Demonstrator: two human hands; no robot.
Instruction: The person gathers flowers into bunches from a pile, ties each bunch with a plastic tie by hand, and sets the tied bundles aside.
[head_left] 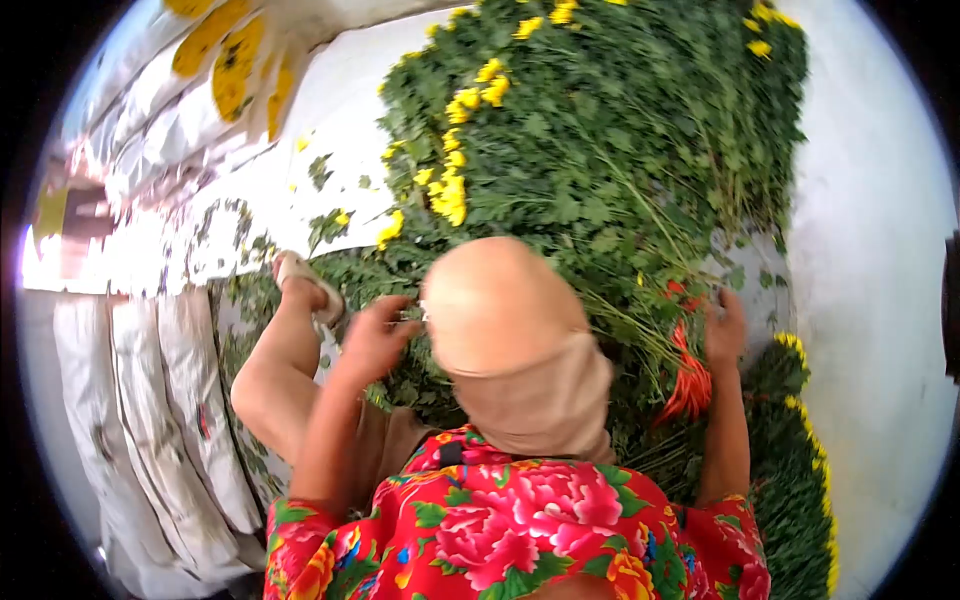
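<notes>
My left hand (375,338) is half curled beside my raised knee, thumb and finger apart, slightly blurred; nothing shows in it. At the right, my right hand (725,328) has its fingers loosely bent and parted, beside a bunch of red ties (690,378) and bare stem ends. No held thing shows there. The red ties lie over the stems. Long green stems (620,200) with leaves and yellow chrysanthemums (450,195) spread in a large heap in front of my knees.
Long white wrapped bundles (185,420) lie at the left. More wrapped bundles with yellow flowers (240,70) are stacked at the upper left. Another row of yellow chrysanthemums (820,470) lies at the lower right, along a white wall (890,300). Loose leaves litter the floor.
</notes>
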